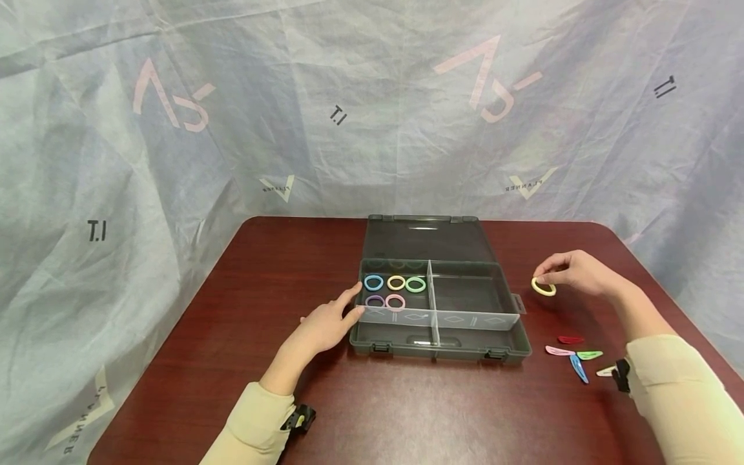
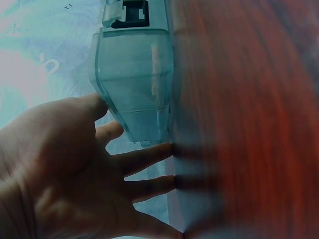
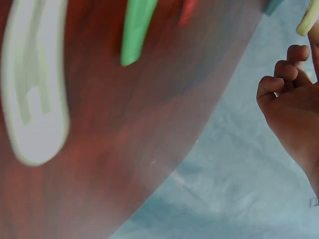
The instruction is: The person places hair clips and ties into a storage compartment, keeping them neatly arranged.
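A grey see-through plastic box (image 1: 471,294) lies with its lid (image 1: 427,237) folded back. Its back left compartment holds several hair ties: blue (image 1: 374,289), yellow (image 1: 396,288), green (image 1: 415,291), purple and pink. At the box's left side, my left hand (image 1: 325,326) touches the wall with thumb and index finger, its other fingers spread toward the tabletop, as the left wrist view shows. To the right of the box, my right hand (image 1: 581,274) pinches a pale yellow hair tie (image 1: 545,294) above the table. Its other fingers are curled in the right wrist view.
Several snap hair clips lie right of the box, below the right hand: red (image 1: 571,340), pink (image 1: 558,351), green (image 1: 589,355), blue (image 1: 578,369) and a whitish one (image 3: 37,134), partly behind the wrist strap in the head view. Grey cloth (image 1: 372,129) hangs behind the dark red table (image 1: 261,278).
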